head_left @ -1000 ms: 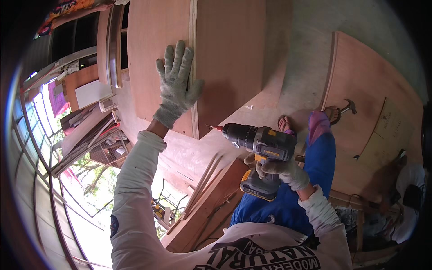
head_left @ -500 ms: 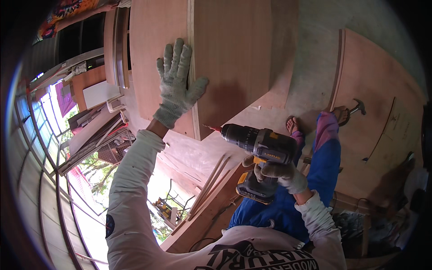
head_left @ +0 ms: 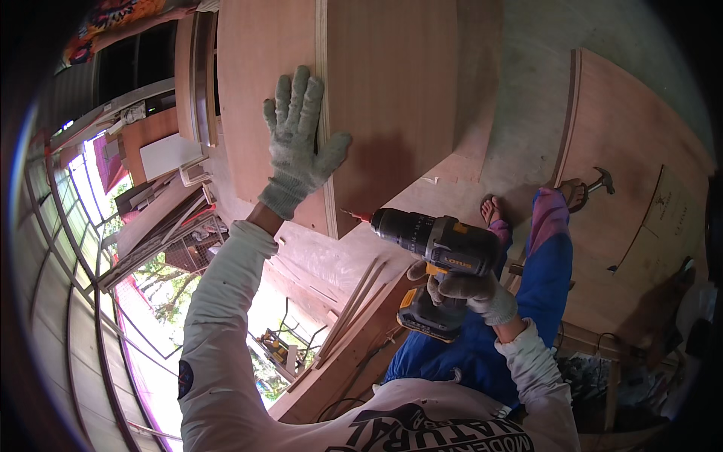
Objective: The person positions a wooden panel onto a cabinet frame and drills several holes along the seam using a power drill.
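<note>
My gloved left hand (head_left: 300, 151) lies with fingers spread on a large plywood box (head_left: 392, 75), across the pale layered edge between two faces. In my gloved right hand (head_left: 476, 294) is a black and yellow cordless drill (head_left: 434, 242), gripped at the handle below the body and held over my lap. Its red-collared bit (head_left: 358, 215) points left toward the lower corner of the box, below my left hand; whether the tip touches the wood I cannot tell. My legs in blue trousers and my sandalled feet are beyond the drill.
A claw hammer (head_left: 602, 181) lies on a plywood panel (head_left: 636, 113) at right. Offcut boards (head_left: 143, 226) are piled at left, long wood strips (head_left: 350, 305) below the box. Another person's arm (head_left: 135, 30) and patterned clothing show at top left. An open, bright side with metal framing is at left.
The surroundings have shifted slightly right in the view since a second ago. Both hands hold almost the same pose, the left on the plywood, the right around the drill.
</note>
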A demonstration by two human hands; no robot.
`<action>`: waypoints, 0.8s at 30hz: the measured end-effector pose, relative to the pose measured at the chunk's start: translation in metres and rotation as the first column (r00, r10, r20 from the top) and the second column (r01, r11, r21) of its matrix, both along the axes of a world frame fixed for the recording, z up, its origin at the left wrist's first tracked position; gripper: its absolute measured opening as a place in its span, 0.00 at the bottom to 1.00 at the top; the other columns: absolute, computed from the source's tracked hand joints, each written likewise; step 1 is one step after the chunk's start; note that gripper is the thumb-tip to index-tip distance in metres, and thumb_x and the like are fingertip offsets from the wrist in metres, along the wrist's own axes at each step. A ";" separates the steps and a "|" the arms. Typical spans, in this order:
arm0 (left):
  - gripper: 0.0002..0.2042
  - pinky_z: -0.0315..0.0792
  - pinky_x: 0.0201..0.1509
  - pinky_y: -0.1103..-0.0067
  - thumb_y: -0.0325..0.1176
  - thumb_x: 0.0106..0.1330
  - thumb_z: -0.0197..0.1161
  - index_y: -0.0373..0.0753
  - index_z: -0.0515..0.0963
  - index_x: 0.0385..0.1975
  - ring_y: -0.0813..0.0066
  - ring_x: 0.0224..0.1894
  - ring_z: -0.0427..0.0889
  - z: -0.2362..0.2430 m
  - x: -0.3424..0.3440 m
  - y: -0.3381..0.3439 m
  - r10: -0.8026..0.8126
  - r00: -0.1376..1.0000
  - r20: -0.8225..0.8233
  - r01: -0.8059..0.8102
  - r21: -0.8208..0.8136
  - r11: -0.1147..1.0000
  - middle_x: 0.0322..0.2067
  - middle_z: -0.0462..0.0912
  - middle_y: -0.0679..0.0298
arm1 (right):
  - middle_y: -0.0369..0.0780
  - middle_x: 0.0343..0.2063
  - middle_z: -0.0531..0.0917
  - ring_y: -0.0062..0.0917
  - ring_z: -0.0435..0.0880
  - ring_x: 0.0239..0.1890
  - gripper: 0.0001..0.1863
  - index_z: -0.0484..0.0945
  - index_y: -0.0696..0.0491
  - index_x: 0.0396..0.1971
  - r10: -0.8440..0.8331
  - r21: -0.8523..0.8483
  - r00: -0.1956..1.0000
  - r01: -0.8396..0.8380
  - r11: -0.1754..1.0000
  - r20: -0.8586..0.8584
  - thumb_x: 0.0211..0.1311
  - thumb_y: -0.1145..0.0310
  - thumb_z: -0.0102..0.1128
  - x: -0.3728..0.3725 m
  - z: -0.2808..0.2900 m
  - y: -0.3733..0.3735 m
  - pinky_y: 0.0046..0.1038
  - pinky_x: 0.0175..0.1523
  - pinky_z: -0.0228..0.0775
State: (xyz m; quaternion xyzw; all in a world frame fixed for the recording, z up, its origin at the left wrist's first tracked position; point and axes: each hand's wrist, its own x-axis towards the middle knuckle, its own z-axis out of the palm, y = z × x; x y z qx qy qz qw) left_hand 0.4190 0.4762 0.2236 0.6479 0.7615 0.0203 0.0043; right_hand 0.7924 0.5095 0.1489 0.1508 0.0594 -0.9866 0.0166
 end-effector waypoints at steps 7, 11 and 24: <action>0.48 0.33 0.79 0.46 0.49 0.62 0.68 0.41 0.51 0.81 0.44 0.82 0.44 -0.001 0.002 -0.001 -0.003 1.000 0.015 0.003 0.001 1.000 0.80 0.51 0.50 | 0.45 0.53 0.84 0.19 0.86 0.37 0.35 0.69 0.54 0.68 0.016 -0.007 1.000 -0.015 1.000 0.010 0.61 0.68 0.72 -0.003 0.003 0.006 0.26 0.45 0.81; 0.48 0.33 0.80 0.46 0.48 0.62 0.67 0.41 0.51 0.81 0.44 0.82 0.43 0.000 0.005 0.001 0.026 0.999 0.026 -0.025 -0.028 0.999 0.80 0.50 0.49 | 0.46 0.52 0.85 0.19 0.85 0.36 0.35 0.70 0.55 0.68 0.052 -0.063 0.998 -0.054 0.997 -0.034 0.61 0.69 0.72 -0.008 -0.014 0.013 0.26 0.44 0.81; 0.44 0.33 0.81 0.49 0.49 0.69 0.61 0.37 0.50 0.80 0.42 0.82 0.44 0.005 0.004 0.002 -0.008 1.000 0.014 0.008 -0.043 0.999 0.80 0.49 0.44 | 0.38 0.43 0.85 0.17 0.85 0.37 0.28 0.74 0.56 0.61 0.022 0.061 0.997 -0.026 0.998 0.068 0.61 0.77 0.72 -0.006 -0.004 0.008 0.28 0.45 0.83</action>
